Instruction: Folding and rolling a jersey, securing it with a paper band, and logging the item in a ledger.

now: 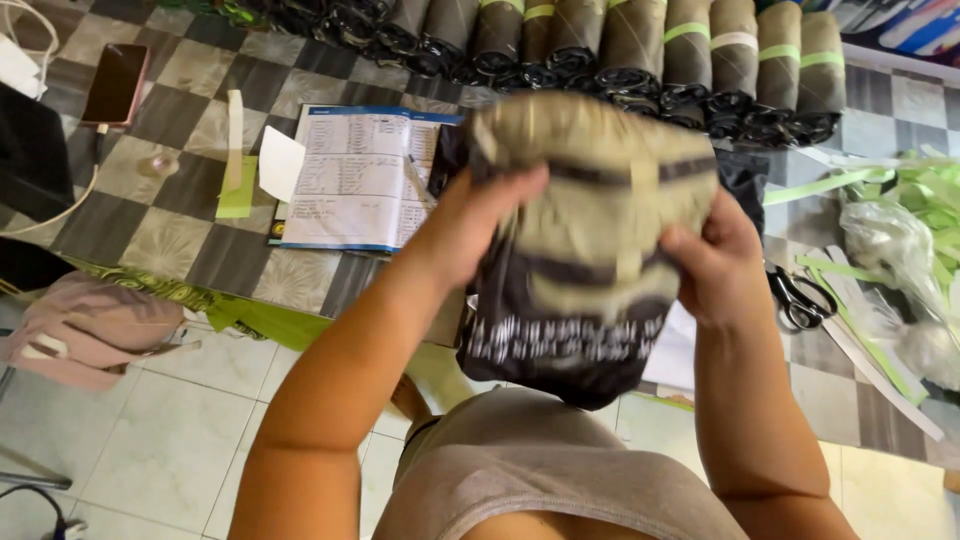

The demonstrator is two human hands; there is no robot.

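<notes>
Both hands clamp a rolled olive cloth bundle in a black plastic bag (585, 250): left hand (475, 225) and right hand (715, 265) at its sides. It hangs upright above the table edge, black end pointing down.

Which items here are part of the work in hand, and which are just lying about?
In hand: bundle, left hand, right hand, rolled bundles, green strips, scissors.
Lying about: phone, open booklet, pink bag.

Bundle (590, 240) held at centre between left hand (470, 225) and right hand (720, 265). Rolls (620, 50) at 12 o'clock. Open booklet (355, 175) at 9, phone (115, 82) at 10. Scissors (800, 295) at 3.
</notes>
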